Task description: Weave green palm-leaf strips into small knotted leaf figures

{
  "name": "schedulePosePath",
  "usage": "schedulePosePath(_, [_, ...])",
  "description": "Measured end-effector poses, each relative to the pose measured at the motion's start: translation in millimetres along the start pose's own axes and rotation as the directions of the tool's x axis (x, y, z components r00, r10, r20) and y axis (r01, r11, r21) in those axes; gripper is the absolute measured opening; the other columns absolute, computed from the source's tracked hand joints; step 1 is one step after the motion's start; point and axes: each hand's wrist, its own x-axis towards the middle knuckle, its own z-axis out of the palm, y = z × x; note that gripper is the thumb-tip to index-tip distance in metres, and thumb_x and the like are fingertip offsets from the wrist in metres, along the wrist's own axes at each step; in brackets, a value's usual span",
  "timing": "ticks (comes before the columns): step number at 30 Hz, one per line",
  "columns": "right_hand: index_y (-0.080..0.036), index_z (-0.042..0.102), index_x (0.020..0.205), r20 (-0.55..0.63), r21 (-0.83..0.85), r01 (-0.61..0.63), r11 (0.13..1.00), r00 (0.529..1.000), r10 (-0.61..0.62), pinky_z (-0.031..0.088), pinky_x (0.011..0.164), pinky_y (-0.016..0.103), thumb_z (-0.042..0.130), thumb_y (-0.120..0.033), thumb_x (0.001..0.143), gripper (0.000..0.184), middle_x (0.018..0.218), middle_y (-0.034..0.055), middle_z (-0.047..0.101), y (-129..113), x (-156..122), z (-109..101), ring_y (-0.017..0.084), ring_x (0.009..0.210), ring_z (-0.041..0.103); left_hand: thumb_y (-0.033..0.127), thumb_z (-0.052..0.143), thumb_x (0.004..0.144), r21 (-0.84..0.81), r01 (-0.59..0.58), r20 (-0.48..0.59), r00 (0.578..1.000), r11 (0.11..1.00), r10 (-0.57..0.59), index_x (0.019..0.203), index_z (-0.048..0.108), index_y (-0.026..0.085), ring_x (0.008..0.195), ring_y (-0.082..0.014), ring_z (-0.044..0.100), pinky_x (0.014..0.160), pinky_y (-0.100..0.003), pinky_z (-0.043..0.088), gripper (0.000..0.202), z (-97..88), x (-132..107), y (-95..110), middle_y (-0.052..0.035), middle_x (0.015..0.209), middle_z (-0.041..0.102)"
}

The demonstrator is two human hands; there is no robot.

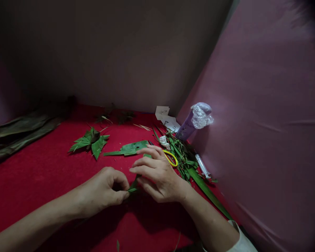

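Observation:
My left hand (105,191) is closed in a pinch on the near end of a narrow green leaf strip (134,184) that lies on the red cloth (42,175). My right hand (157,176) rests on the same strip just to the right, thumb and lower fingers pressed on it, upper fingers stretched out above. Behind my hands lie a flat folded leaf piece (128,148) and a star-shaped woven leaf bundle (90,141). Yellow-handled scissors (172,158) lie just past my right fingers.
A pile of cut green leaves (183,157) and one long leaf (210,192) lie at the right by the mauve wall. A purple bottle capped with clear plastic (193,122), white paper cards (164,115) and a clear tube (202,166) are there too. Dark dried leaves (18,133) lie at far left.

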Motion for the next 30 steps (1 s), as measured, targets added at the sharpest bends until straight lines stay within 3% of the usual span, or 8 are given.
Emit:
schedulePosePath(3, [-0.020,0.061,0.096,0.051,0.029,-0.044,0.999,0.998,0.042,0.026,0.100,0.044,0.052,-0.020,0.081,0.018,0.087,0.0046,0.061,5,-2,0,0.023,0.102,0.047,0.020,0.059,0.068,-0.045,0.062,0.063,0.996,0.997,-0.059,0.064,0.067,0.017,0.050,-0.0113,0.041,0.047,-0.021,0.029,0.010,-3.8,-1,4,0.0040,0.051,0.051])
schedulePosePath(7, [-0.022,0.060,0.099,0.045,0.118,-0.078,0.990,0.996,0.073,0.033,0.092,0.041,0.053,-0.014,0.079,0.023,0.086,0.0041,0.059,11,-4,-1,0.021,0.094,0.048,0.024,0.062,0.067,-0.095,0.070,0.081,0.995,0.993,-0.062,0.063,0.069,0.018,0.052,-0.0118,0.043,0.049,-0.022,0.029,0.010,-8.9,-1,14,0.0025,0.053,0.055])
schedulePosePath(14, [-0.024,0.062,0.102,-0.023,0.044,0.015,0.999,1.000,-0.014,0.033,0.092,0.041,0.054,-0.019,0.082,0.022,0.086,0.0040,0.062,15,-3,0,0.019,0.089,0.052,0.033,0.066,0.068,-0.187,0.052,0.098,0.995,0.981,-0.034,0.061,0.069,0.018,0.050,-0.0116,0.043,0.049,-0.023,0.030,0.017,-16.9,0,18,0.0007,0.052,0.060])
schedulePosePath(20, [-0.022,0.062,0.099,-0.084,-0.001,0.017,1.000,0.996,-0.017,0.037,0.085,0.040,0.051,-0.019,0.085,0.018,0.082,0.0038,0.064,18,-4,5,0.019,0.086,0.054,0.031,0.064,0.072,-0.070,-0.048,0.025,0.998,0.996,0.050,0.064,0.066,0.017,0.058,-0.0126,0.046,0.053,-0.023,0.034,0.016,-17.8,-3,16,0.0015,0.060,0.056])
schedulePosePath(24, [-0.021,0.061,0.097,-0.144,0.060,0.021,0.998,0.990,-0.012,0.040,0.083,0.038,0.055,-0.021,0.084,0.015,0.089,0.0050,0.063,17,-3,5,0.019,0.091,0.054,0.023,0.059,0.077,0.087,-0.196,0.013,0.981,0.977,0.196,0.067,0.065,0.017,0.060,-0.0110,0.049,0.056,-0.022,0.038,0.013,-16.5,-5,17,0.0028,0.064,0.054])
schedulePosePath(27, [-0.021,0.059,0.093,-0.214,0.066,0.044,0.997,0.976,-0.029,0.042,0.081,0.037,0.052,-0.014,0.083,0.015,0.090,0.0050,0.064,14,-3,5,0.018,0.090,0.056,0.018,0.053,0.083,0.268,-0.408,-0.025,0.902,0.872,0.430,0.075,0.065,0.017,0.063,-0.0112,0.051,0.058,-0.022,0.040,0.015,-14.5,-5,18,0.0012,0.066,0.056])
schedulePosePath(30, [-0.019,0.056,0.095,-0.327,0.003,0.107,0.994,0.940,-0.100,0.043,0.081,0.038,0.051,-0.007,0.078,0.021,0.094,0.0064,0.065,11,-5,5,0.018,0.090,0.058,0.012,0.050,0.085,0.564,-0.546,-0.076,0.713,0.620,0.697,0.085,0.063,0.018,0.070,-0.0137,0.053,0.064,-0.027,0.041,0.014,-12.1,-4,18,-0.0017,0.072,0.060])
